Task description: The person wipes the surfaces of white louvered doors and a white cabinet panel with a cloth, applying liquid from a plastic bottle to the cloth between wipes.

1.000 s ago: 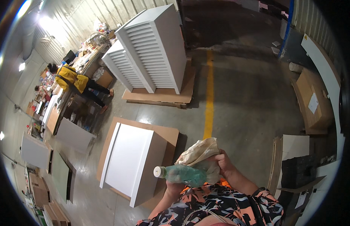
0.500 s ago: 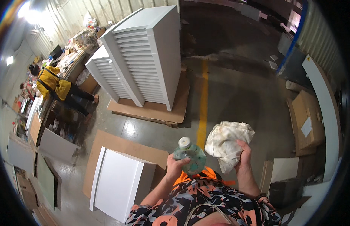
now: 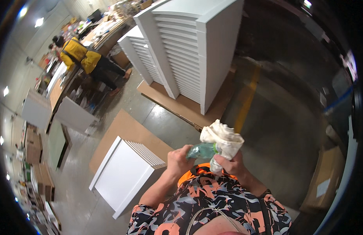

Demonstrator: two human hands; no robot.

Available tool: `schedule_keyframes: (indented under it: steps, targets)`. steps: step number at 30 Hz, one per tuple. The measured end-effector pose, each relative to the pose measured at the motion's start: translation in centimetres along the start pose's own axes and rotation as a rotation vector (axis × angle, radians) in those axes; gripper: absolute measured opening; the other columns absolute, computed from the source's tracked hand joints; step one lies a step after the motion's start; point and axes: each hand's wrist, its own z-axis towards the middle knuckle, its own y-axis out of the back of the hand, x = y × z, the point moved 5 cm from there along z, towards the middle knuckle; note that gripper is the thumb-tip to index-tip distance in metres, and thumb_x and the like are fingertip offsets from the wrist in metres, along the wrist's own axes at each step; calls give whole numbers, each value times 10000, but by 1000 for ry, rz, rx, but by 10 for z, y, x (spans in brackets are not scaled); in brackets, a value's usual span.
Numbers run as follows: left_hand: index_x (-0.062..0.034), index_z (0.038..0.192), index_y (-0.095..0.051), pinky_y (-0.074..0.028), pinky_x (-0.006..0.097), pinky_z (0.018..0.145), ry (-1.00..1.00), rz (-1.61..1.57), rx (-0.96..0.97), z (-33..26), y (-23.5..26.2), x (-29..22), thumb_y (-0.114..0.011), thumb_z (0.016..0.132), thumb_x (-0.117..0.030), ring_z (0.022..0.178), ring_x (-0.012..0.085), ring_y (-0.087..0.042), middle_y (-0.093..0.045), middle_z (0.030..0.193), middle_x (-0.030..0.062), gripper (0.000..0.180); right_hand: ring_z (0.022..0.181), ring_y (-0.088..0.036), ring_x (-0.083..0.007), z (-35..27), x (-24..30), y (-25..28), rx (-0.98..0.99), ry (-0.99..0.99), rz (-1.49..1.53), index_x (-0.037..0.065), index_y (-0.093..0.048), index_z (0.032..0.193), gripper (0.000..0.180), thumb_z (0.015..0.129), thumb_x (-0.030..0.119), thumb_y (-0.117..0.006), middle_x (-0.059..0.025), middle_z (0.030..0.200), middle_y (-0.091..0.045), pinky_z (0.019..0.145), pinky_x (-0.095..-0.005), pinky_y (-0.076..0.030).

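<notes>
My left hand (image 3: 179,159) is closed round the body of a clear greenish plastic bottle (image 3: 202,150), tilted onto its side in front of my chest. The bottle's neck points right, into a crumpled off-white cloth (image 3: 222,137). My right hand (image 3: 230,161) grips that cloth from below, close to the bottle's neck. The cloth covers the bottle's mouth, so I cannot tell whether a cap is on. Below my left arm lies a white cabinet piece (image 3: 124,176) with slatted sides, on a cardboard sheet (image 3: 117,135).
Tall white slatted cabinets (image 3: 185,55) stand on a cardboard-topped base (image 3: 177,105) ahead. Far left, a person in a yellow jacket (image 3: 81,56) leans over a cluttered workbench (image 3: 105,33). A cardboard box (image 3: 324,180) stands at right. A yellow line (image 3: 248,100) crosses the floor.
The bottle has gone from upright to lying sideways, its neck now against the cloth. My right hand has brought the cloth left to it. The view has turned, shifting the surroundings.
</notes>
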Motion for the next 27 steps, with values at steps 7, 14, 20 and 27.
schedule_keyframes:
  steps: [7, 14, 20, 27]
  targets:
    - [-76, 962, -636, -531, 392, 603, 172, 237, -145, 64, 11, 2, -722, 692, -160, 677, 309, -670, -675, 738, 130, 295, 1034, -576, -172, 116, -18, 33, 440, -203, 70, -11, -577, 1214, 394, 827, 60, -610, -100, 1139, -619, 899, -326, -452]
    - [-74, 958, -649, -533, 377, 605, 354, 248, -172, 107, 8, 6, -746, 670, -125, 686, 307, -674, -680, 752, 126, 307, 999, -575, -186, 190, -39, 46, 547, -176, 150, -9, -579, 1211, 423, 794, 60, -599, -108, 1112, -611, 880, -320, -457]
    - [-86, 949, -652, -530, 370, 598, 346, 404, -160, 147, 31, 41, -747, 670, -132, 677, 299, -671, -673, 732, 114, 299, 1026, -574, -156, 239, -61, 30, 443, -341, 227, 16, -578, 1238, 428, 813, 66, -594, -66, 1158, -618, 883, -302, -455]
    - [-52, 911, -630, -540, 365, 650, 21, 606, -69, 233, 108, 107, -680, 630, -68, 709, 269, -679, -675, 752, 109, 285, 919, -596, -122, 315, -89, -37, 295, -354, 282, 5, -628, 1144, 332, 818, 50, -584, -35, 1015, -660, 805, -284, -476]
